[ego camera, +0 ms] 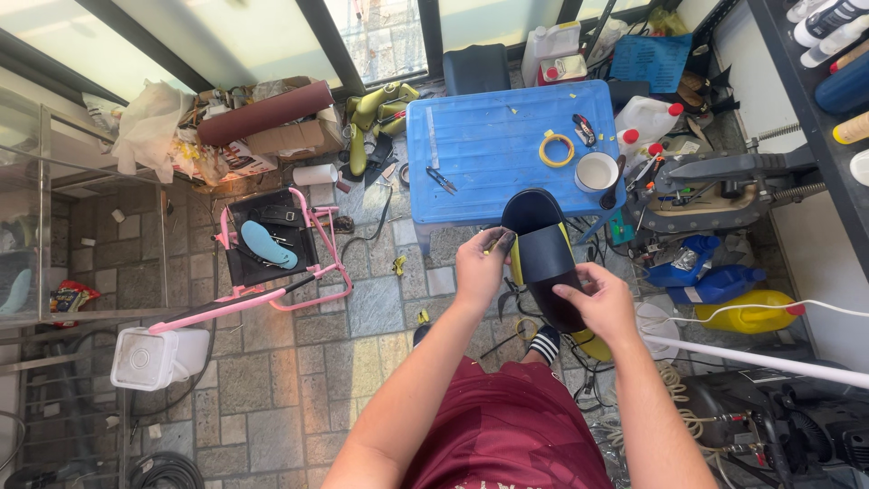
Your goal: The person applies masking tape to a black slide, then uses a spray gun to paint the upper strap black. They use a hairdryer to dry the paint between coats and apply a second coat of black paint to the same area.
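Black slipper-shaped sole with yellow edge [543, 258] gripped by right hand [599, 303] at heel end; left hand [480, 269] pinching small tool against its edge, above blue plastic table [489, 145].

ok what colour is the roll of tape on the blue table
Yellow. The ring of tape lies on the blue table, clearest in the head view.

Beyond the black and yellow shoe sole [543, 258] the near half of the blue plastic table [480, 181] is mostly bare. Only the small pliers [442, 180] lie there. Farther right on it, the yellow tape ring [556, 148] and the white cup [596, 171] take the space. Right of the right hand [597, 303], bottles [715, 282] and a white pipe [769, 360] crowd the floor. Left of the left hand [480, 269], the stone floor [380, 308] is open up to the pink frame [312, 294].
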